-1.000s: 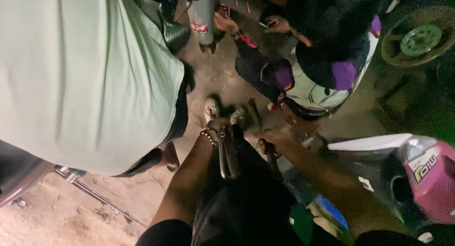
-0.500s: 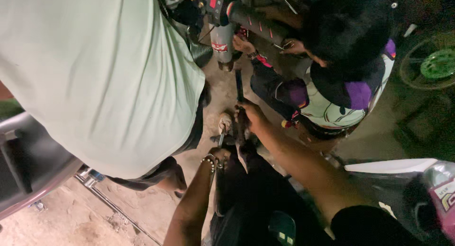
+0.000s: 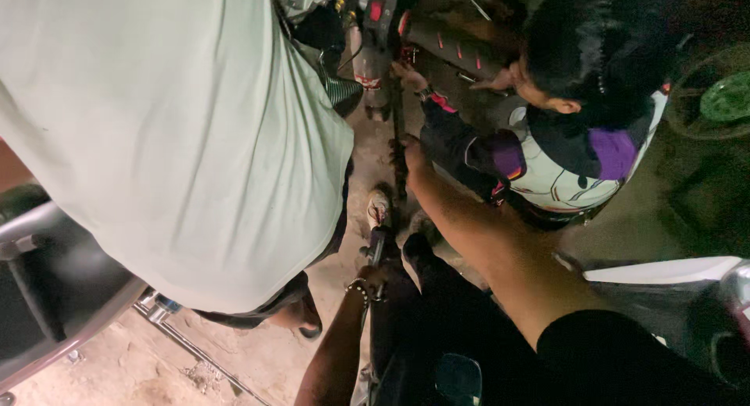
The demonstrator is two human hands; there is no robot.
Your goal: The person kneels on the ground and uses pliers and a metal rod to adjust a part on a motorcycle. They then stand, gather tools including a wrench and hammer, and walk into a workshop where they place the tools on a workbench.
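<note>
Rod (image 3: 399, 152) (dark) gripped by right hand (image 3: 412, 157); dirt floor (image 3: 156, 371).

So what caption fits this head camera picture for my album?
Right hand and left hand grip a long dark bar beside two other people.

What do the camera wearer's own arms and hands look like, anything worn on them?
Both forearms are bare. The right arm has a black short sleeve near the shoulder; the right hand wears nothing visible. The left hand has a beaded bracelet at the wrist. No gloves show.
</note>
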